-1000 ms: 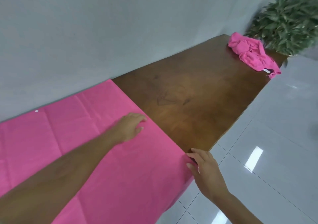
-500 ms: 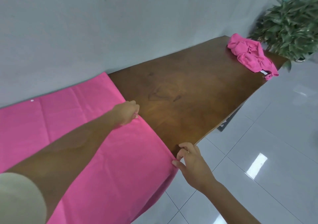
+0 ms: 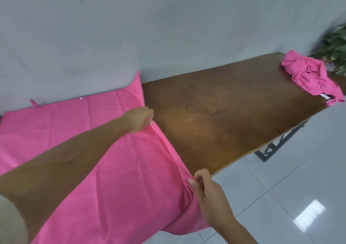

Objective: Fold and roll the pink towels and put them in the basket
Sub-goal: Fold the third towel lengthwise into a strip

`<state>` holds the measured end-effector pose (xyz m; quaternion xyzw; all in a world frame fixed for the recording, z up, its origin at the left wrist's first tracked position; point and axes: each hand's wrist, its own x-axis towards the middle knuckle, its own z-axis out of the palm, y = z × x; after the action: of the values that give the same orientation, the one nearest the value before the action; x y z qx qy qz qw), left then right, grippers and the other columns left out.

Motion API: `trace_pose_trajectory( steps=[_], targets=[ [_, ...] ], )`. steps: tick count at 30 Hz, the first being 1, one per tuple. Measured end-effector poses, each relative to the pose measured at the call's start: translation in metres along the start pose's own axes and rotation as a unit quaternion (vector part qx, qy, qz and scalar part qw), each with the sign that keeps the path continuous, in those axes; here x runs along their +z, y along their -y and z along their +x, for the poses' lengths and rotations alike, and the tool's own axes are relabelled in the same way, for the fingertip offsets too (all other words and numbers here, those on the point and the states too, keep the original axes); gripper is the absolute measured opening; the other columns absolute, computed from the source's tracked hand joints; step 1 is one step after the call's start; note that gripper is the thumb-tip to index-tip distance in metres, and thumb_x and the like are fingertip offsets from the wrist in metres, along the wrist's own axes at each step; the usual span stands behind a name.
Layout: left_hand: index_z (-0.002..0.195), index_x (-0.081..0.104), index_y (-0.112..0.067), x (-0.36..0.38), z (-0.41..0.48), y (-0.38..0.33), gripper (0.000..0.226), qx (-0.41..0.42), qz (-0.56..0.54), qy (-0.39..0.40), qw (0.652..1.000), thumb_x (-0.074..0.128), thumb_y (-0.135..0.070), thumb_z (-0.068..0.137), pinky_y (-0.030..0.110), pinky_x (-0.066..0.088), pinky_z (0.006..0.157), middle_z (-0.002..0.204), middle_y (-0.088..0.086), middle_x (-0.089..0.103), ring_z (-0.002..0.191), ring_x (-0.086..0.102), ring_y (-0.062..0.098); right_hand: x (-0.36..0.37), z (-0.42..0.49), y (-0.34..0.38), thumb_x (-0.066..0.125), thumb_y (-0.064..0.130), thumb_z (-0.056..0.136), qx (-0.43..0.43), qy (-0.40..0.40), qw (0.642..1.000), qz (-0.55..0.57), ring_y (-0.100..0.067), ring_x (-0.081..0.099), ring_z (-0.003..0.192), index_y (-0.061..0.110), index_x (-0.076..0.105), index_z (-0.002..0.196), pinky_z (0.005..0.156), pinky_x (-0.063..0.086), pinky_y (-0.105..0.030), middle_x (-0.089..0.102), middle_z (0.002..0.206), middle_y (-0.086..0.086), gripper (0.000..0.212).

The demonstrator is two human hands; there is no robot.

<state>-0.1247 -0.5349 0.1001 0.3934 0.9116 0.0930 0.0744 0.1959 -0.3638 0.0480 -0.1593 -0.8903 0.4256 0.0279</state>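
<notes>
A large pink towel [image 3: 61,123] lies spread over the left part of the brown wooden table [image 3: 234,112], its near side hanging over the front edge. My left hand [image 3: 139,119] pinches the towel's right edge about halfway across the table. Near the table's front edge my right hand [image 3: 203,184] pinches the same right edge at its near corner. The cloth between the two hands is lifted and wrinkled. A second pink towel [image 3: 310,78] lies crumpled at the far right end of the table. No basket is in view.
A grey wall [image 3: 131,28] runs along the back of the table. A green plant [image 3: 335,47] stands beyond the table's right end. White glossy floor tiles [image 3: 290,197] lie to the right, and a dark metal table leg [image 3: 277,144] shows under the front edge.
Both hands went from lying on the towel to pinching its right edge, which now lifts off the table. The view has swung left, so the crumpled towel sits farther right.
</notes>
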Motion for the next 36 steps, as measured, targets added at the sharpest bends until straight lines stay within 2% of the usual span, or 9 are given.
trace_pose_trajectory(
  steps=[3, 8, 13, 15, 17, 21, 24, 32, 36],
  targets=[
    [0.076, 0.043, -0.027, -0.009, -0.022, 0.015, 0.029, -0.006, -0.020, -0.007, 1.000, 0.061, -0.023, 0.099, 0.033, 0.037, 0.066, 0.085, -0.005, 0.048, 0.077, 0.049, 0.019, 0.014, -0.011, 0.009, 0.053, 0.048, 0.099, -0.019, 0.004, 1.000, 0.015, -0.006, 0.055, 0.064, 0.030, 0.048, 0.089, 0.059, 0.042, -0.021, 0.061, 0.072, 0.017, 0.021],
    [0.093, 0.056, -0.009, -0.022, -0.064, 0.039, 0.018, -0.016, 0.006, -0.008, 1.000, 0.063, -0.024, 0.099, 0.040, 0.049, 0.079, 0.096, 0.005, 0.055, 0.085, 0.054, 0.027, 0.047, -0.032, 0.034, 0.067, 0.044, 0.093, -0.015, 0.011, 0.999, 0.048, -0.007, 0.055, 0.066, 0.030, 0.058, 0.085, 0.062, 0.044, -0.021, 0.061, 0.069, 0.013, 0.019],
    [0.094, 0.057, -0.009, -0.034, -0.110, 0.068, 0.014, -0.004, 0.019, -0.018, 1.000, 0.063, -0.021, 0.099, 0.034, 0.044, 0.072, 0.098, 0.005, 0.055, 0.084, 0.051, 0.024, 0.081, -0.055, 0.062, 0.066, 0.043, 0.095, -0.022, 0.001, 0.998, 0.057, -0.009, 0.051, 0.061, 0.029, 0.059, 0.083, 0.064, 0.049, -0.032, 0.057, 0.065, 0.009, 0.020],
    [0.093, 0.055, -0.011, -0.039, -0.129, 0.080, 0.014, -0.009, 0.022, -0.025, 0.999, 0.063, -0.022, 0.099, 0.030, 0.037, 0.067, 0.096, 0.003, 0.053, 0.083, 0.050, 0.022, 0.094, -0.064, 0.075, 0.066, 0.041, 0.095, -0.027, -0.006, 0.998, 0.060, -0.009, 0.048, 0.059, 0.028, 0.059, 0.083, 0.060, 0.047, -0.029, 0.054, 0.062, 0.010, 0.020],
    [0.092, 0.055, -0.011, -0.042, -0.148, 0.094, 0.015, -0.014, 0.022, -0.029, 0.999, 0.064, -0.022, 0.098, 0.030, 0.034, 0.068, 0.096, 0.002, 0.052, 0.083, 0.050, 0.023, 0.108, -0.074, 0.089, 0.068, 0.038, 0.095, -0.029, -0.014, 0.998, 0.059, -0.008, 0.048, 0.058, 0.028, 0.058, 0.082, 0.058, 0.042, -0.022, 0.054, 0.061, 0.012, 0.019],
    [0.094, 0.060, -0.010, -0.049, -0.185, 0.122, 0.014, -0.008, 0.030, -0.029, 0.999, 0.068, -0.020, 0.095, 0.031, 0.038, 0.073, 0.097, 0.002, 0.055, 0.088, 0.053, 0.025, 0.140, -0.098, 0.114, 0.072, 0.033, 0.093, -0.021, -0.001, 0.999, 0.046, -0.006, 0.059, 0.066, 0.030, 0.061, 0.089, 0.062, 0.046, -0.018, 0.062, 0.071, 0.018, 0.012],
    [0.095, 0.062, -0.009, -0.053, -0.213, 0.141, 0.010, -0.009, 0.029, -0.029, 0.999, 0.070, -0.016, 0.093, 0.036, 0.046, 0.080, 0.101, 0.005, 0.057, 0.091, 0.055, 0.026, 0.167, -0.116, 0.132, 0.072, 0.030, 0.092, -0.022, 0.007, 0.999, 0.047, -0.005, 0.059, 0.068, 0.030, 0.062, 0.093, 0.064, 0.046, -0.018, 0.062, 0.073, 0.019, 0.010],
    [0.092, 0.060, -0.016, -0.067, -0.282, 0.189, 0.010, -0.037, 0.030, -0.049, 0.998, 0.069, -0.016, 0.093, 0.038, 0.048, 0.083, 0.100, 0.002, 0.059, 0.089, 0.053, 0.023, 0.228, -0.153, 0.194, 0.064, 0.034, 0.096, -0.093, 0.048, 0.995, 0.004, -0.007, 0.057, 0.068, 0.030, 0.061, 0.097, 0.065, 0.050, -0.031, 0.062, 0.080, 0.012, 0.005],
    [0.089, 0.058, -0.021, -0.078, -0.311, 0.205, 0.013, -0.055, 0.031, -0.051, 0.997, 0.069, -0.014, 0.094, 0.040, 0.049, 0.086, 0.100, 0.001, 0.062, 0.090, 0.055, 0.021, 0.252, -0.161, 0.222, 0.062, 0.035, 0.098, -0.133, 0.084, 0.987, 0.006, -0.004, 0.055, 0.066, 0.030, 0.061, 0.100, 0.061, 0.047, -0.022, 0.058, 0.071, 0.018, 0.006]
  ],
)
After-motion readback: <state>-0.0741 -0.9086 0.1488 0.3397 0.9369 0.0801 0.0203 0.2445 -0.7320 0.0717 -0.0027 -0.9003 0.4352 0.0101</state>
